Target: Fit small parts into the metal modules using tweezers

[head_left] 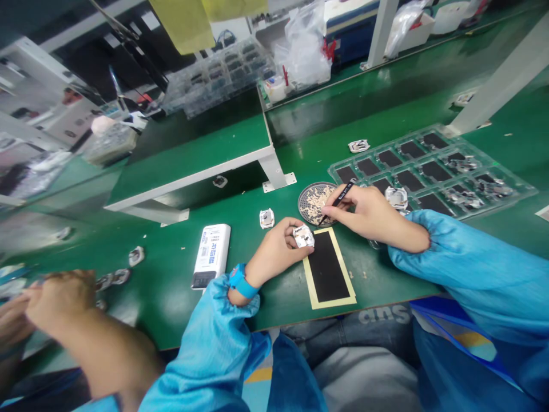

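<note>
In my left hand (281,247) is a small white and silver device housing (303,236), pinched between thumb and fingers above a black pad with a pale yellow border (328,266). My right hand (364,209) grips black tweezers (342,194) like a pen, their tips pointing down at the near edge of a round dish (305,200). Many tiny tan pieces (319,197) lie scattered in that dish. Whether the tips hold a piece is too small to tell. Another similar housing (266,218) rests on the green bench just beyond my left hand.
A clear tray (433,171) with dark rectangles and metal parts lies at the right. A white power bank (211,256) sits left of my left hand. A white-legged raised shelf (193,177) stands behind. A co-worker's hands (60,303) are at the far left.
</note>
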Demonstrator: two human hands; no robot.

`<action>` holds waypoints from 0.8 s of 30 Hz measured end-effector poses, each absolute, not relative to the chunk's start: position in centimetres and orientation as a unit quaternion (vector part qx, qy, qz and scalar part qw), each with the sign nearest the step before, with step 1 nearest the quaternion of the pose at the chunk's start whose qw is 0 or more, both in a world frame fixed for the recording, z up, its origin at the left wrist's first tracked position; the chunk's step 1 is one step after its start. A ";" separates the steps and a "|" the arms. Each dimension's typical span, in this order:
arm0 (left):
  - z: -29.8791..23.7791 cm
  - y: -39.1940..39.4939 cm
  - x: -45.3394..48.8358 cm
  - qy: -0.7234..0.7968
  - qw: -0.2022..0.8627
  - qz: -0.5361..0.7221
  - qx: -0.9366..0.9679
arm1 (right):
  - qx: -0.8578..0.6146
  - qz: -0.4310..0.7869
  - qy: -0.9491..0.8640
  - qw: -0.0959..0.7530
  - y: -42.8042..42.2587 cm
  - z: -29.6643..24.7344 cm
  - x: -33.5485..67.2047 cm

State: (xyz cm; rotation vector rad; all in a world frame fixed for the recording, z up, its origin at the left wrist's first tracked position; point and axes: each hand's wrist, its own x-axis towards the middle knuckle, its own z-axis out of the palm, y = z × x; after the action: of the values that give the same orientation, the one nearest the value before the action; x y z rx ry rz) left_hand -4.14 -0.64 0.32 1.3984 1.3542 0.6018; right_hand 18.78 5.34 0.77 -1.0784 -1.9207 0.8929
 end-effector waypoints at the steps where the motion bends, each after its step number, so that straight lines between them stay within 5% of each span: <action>1: 0.3 -0.6 -4.1 0.564 0.528 0.257 0.581 | -0.423 0.353 -0.744 0.379 5.4 1.0 18.9; 10: -0.3 -0.8 -3.5 0.539 0.541 0.337 0.550 | -0.420 0.386 -0.688 0.448 4.3 2.4 18.8; 24: -1.2 -0.5 -2.9 0.539 0.565 0.386 0.491 | -0.399 0.247 -0.785 0.405 3.7 1.4 18.3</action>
State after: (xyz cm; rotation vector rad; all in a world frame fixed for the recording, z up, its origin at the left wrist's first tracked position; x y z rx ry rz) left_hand -2.94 -0.50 -1.21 1.1554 1.2668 0.9091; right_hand 18.30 3.69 1.36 -1.0062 -1.9803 0.6238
